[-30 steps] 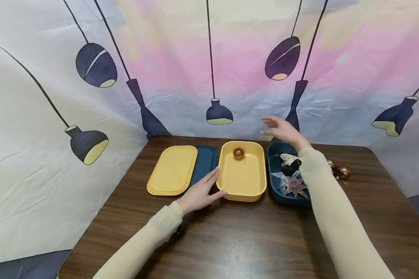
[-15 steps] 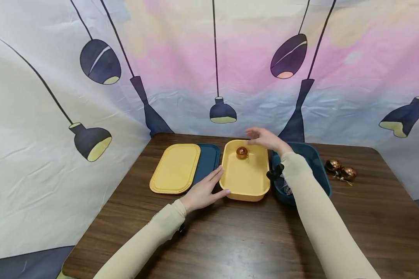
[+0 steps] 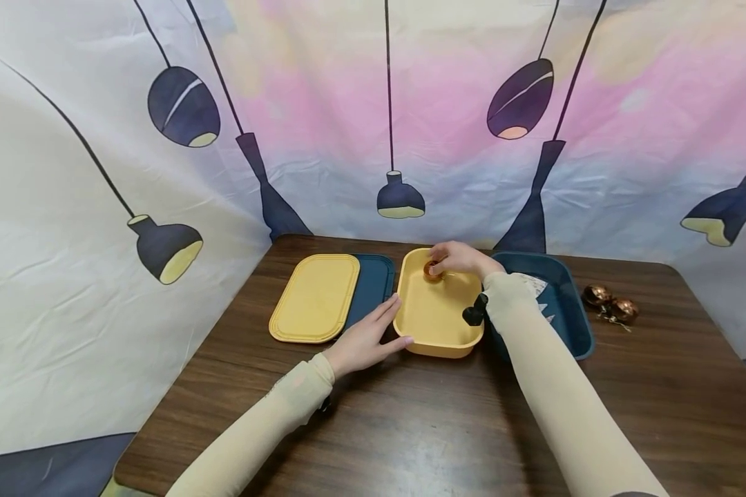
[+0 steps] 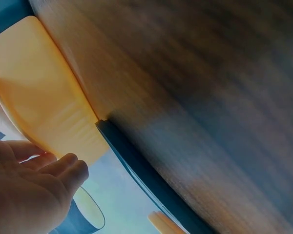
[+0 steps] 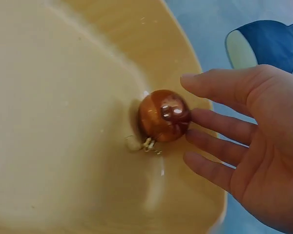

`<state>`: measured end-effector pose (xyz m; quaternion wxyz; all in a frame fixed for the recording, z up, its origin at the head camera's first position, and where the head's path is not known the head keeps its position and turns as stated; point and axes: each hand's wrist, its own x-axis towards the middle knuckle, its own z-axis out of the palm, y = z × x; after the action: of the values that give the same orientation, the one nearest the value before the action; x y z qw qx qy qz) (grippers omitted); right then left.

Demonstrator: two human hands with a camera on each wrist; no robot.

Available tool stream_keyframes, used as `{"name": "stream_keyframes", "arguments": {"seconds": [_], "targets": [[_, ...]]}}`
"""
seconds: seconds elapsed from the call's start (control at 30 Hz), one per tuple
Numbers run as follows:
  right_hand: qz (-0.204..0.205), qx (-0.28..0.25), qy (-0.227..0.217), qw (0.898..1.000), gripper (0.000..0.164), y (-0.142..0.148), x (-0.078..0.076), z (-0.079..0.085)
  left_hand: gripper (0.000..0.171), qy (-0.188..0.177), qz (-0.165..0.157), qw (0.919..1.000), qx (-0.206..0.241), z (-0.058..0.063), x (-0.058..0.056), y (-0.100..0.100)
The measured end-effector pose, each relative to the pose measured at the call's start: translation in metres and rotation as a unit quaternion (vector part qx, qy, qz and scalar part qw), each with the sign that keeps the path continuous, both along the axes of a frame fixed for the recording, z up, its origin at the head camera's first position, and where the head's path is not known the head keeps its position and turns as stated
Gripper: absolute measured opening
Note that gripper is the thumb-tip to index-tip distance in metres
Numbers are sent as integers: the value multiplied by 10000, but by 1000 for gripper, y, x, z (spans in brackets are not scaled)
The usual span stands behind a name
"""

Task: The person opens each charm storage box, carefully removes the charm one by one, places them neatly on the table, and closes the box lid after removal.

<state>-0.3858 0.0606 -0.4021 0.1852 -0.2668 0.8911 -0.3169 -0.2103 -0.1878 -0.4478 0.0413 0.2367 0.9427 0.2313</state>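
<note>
A copper-coloured Christmas ball (image 5: 163, 116) with a gold hanging loop lies in the yellow box (image 3: 435, 324), near its far left corner. My right hand (image 3: 463, 258) reaches over the box from the right. In the right wrist view, its fingers (image 5: 219, 125) are extended at the ball; some fingertips touch it or come very close, and the uppermost digit stands apart from it. My left hand (image 3: 368, 343) rests with spread fingers along the box's left side and front left corner. In the left wrist view, the left hand (image 4: 36, 190) is beside the box's outer wall.
A dark blue box (image 3: 568, 310) stands right of the yellow one, partly hidden by my right sleeve; pale star-like ornaments (image 3: 534, 283) show inside. Copper balls (image 3: 610, 304) lie on the wooden table (image 3: 398, 428) farther right. A yellow lid (image 3: 316, 297) overlaps a blue lid (image 3: 373, 283) at left.
My right hand has come down and left from above the blue box to the ball inside the yellow box. My left hand has stayed against the yellow box.
</note>
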Motion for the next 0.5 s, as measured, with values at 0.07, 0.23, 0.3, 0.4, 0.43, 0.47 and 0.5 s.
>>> {"name": "stream_keyframes", "arguments": {"seconds": [0.07,0.23,0.3,0.4,0.43,0.47,0.5], "targets": [[-3,59,10,10000,53,0,0,-3,91,-11,24,10000,-15,-1,0,0],[77,192,-90,9997,50,-6,0,-6,91,-9,53,10000,5,-1,0,-1],[151,314,-73,9994,47,-9,1,-8,90,2,36,10000,31,0,0,-1],[386,315,-42,9987,35,-14,1,-13,90,22,28,10000,39,0,1,0],[408,286,-35,9988,33,-15,1,-15,90,27,30,10000,35,0,1,0],[466,240,-12,9986,30,-16,2,-16,90,42,26,10000,40,0,1,1],[494,199,-16,9986,31,-18,2,-18,90,49,22,10000,48,0,1,1]]}}
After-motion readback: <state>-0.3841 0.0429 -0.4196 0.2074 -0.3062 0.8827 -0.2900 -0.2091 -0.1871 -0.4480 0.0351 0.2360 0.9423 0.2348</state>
